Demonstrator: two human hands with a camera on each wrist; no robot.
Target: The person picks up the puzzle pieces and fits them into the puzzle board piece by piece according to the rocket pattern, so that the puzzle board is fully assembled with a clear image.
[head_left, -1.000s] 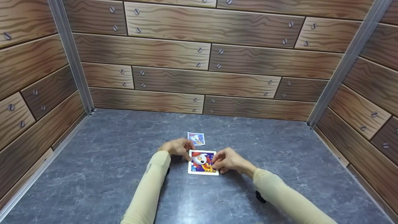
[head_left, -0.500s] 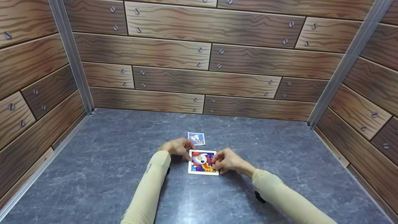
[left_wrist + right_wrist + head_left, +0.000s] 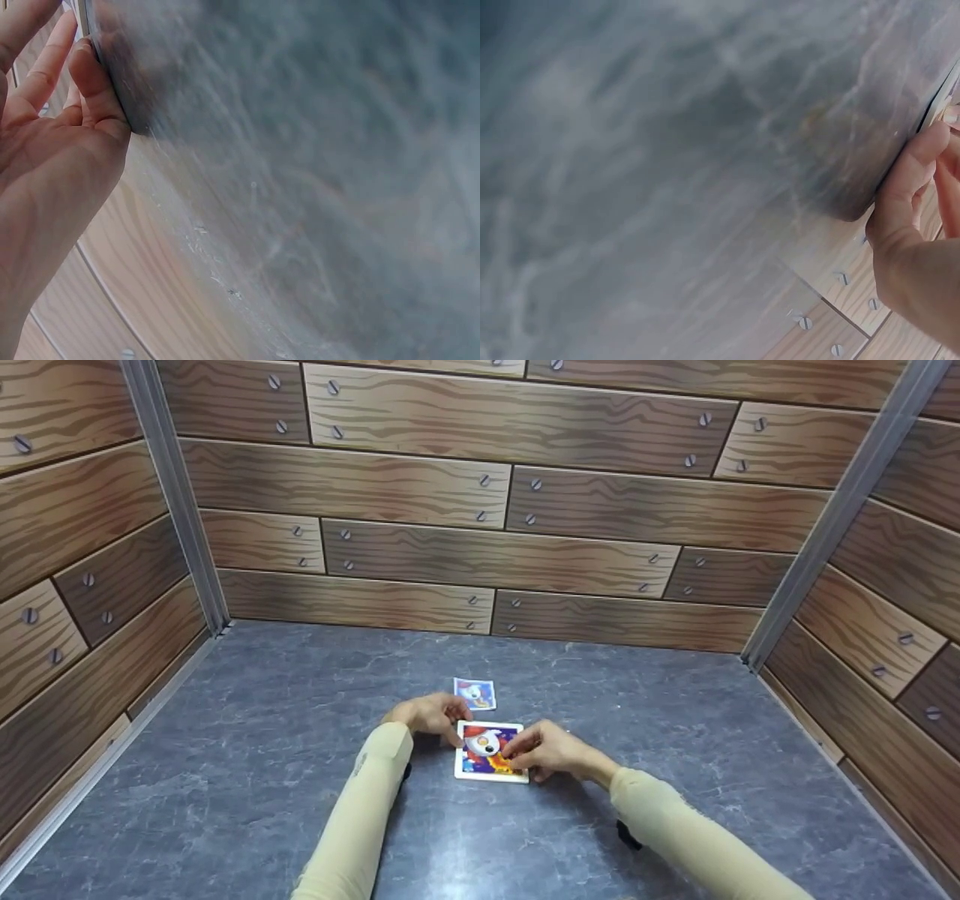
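Observation:
A square picture board [image 3: 491, 778] with a white border lies on the grey table, showing a white cartoon figure on purple, red and yellow. My left hand [image 3: 431, 714] rests at its left side, thumb at the left edge and fingers near the far left corner. In the left wrist view that hand [image 3: 60, 161] has its fingers loosely spread. My right hand [image 3: 551, 751] reaches over the board's right side, bent thumb and index finger close together on the picture. Whether they pinch a small piece is hidden. The right wrist view shows that hand [image 3: 922, 217] beside the board's edge.
Just beyond the board lies a smaller paper card [image 3: 475, 694] with a similar picture. Wood-patterned walls [image 3: 420, 547] with metal corner strips [image 3: 187, 510] enclose the grey marbled table [image 3: 300, 675] at the back and both sides.
My right hand's fingertips have shifted slightly left and away from me across the picture. The left hand, board and card keep their places.

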